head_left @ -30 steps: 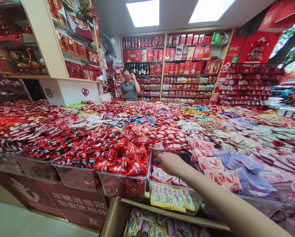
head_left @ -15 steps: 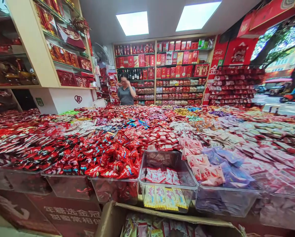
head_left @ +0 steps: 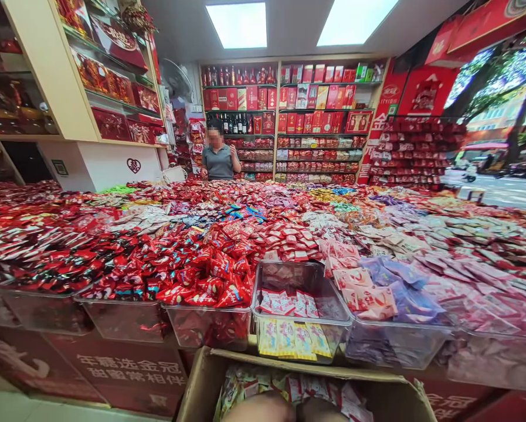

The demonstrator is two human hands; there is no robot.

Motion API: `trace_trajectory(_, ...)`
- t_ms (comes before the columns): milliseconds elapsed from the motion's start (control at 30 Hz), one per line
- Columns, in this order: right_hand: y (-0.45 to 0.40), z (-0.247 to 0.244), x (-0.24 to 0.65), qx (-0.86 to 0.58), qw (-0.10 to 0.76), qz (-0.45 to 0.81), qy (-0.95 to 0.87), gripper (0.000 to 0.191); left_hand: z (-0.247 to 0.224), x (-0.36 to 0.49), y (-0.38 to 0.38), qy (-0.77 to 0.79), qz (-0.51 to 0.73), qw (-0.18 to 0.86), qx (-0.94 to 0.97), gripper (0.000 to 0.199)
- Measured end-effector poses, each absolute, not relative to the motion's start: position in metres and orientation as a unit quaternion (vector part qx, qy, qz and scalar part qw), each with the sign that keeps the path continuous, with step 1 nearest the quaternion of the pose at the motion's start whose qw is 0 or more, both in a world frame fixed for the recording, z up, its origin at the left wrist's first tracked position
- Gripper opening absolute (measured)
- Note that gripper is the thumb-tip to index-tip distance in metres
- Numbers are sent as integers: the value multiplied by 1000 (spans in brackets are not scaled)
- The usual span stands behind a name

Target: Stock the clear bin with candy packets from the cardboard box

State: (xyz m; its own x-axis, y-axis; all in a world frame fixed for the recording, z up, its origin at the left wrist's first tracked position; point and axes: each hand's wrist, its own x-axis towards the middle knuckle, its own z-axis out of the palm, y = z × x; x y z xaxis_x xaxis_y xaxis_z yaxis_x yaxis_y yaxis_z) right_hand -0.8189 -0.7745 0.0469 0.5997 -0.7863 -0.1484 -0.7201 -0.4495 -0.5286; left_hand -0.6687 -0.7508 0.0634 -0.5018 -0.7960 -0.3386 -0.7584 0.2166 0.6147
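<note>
Two blurred rounded shapes, which look like my left hand (head_left: 259, 408) and my right hand (head_left: 319, 410), show at the bottom edge, over an open cardboard box (head_left: 306, 368). Their fingers cannot be made out, nor whether they hold anything. Inside the box lie small wrapped packets (head_left: 250, 388). Just behind it stands a clear plastic bin (head_left: 304, 319) with a low layer of pink-and-white packets (head_left: 284, 303); yellow-and-white packets (head_left: 284, 339) show through its front wall.
Bins heaped with red packets (head_left: 221, 288) stand to the left; purple packets (head_left: 406, 290) and pink ones fill bins to the right. Beyond the wide candy display, a person (head_left: 219, 157) in a grey shirt stands before shelves (head_left: 278, 111) of boxes and bottles.
The two blurred shapes have come into view at the bottom, over the box. The view has shifted slightly. The person behind the display has lowered a hand from their head.
</note>
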Motion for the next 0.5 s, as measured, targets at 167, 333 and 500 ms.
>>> trace_trajectory(167,-778,63,-850,-828,286,-12,482,17,85,-669,-771,-797,-370,24,477,26)
trace_trajectory(333,-769,98,-891,-761,474,-117,428,20,114,-656,-768,-756,-487,128,419,39)
trace_trajectory(500,-767,95,-890,-568,697,-233,371,30,118,-656,-771,-700,-539,167,437,25)
